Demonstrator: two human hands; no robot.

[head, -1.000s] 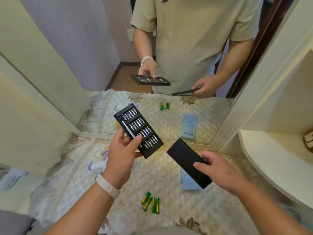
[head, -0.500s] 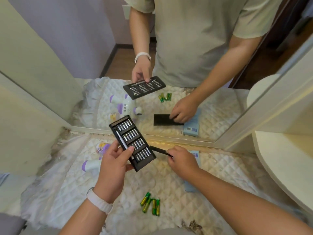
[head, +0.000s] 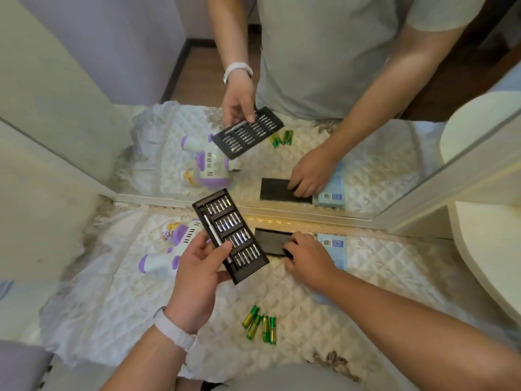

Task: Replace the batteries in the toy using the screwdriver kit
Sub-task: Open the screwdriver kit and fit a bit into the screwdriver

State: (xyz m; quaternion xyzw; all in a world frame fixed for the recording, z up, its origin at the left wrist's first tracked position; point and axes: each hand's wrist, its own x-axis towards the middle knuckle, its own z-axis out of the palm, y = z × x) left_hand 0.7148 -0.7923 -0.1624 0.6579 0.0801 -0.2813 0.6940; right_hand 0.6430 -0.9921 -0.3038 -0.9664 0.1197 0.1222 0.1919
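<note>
A: Surface?
B: Mirror (head: 158,80) behind; quilted cloth (head: 127,306) below.
A: Surroundings?
B: Toy (head: 158,261) left, box (head: 334,244) right, batteries (head: 260,325) near.
A: Kit (head: 229,235)?
B: Raised over the cloth, face up; long axis toward the mirror, angled left. Left hand (head: 197,272) grips it. Right hand (head: 308,256) pinches the lid (head: 269,241) beside it.

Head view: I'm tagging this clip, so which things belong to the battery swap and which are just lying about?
Job: bit tray in the left hand; black kit cover held by the right hand; purple-and-white toy; four green batteries.
Lying about: pale blue packet; quilted cloth; mirror.
</note>
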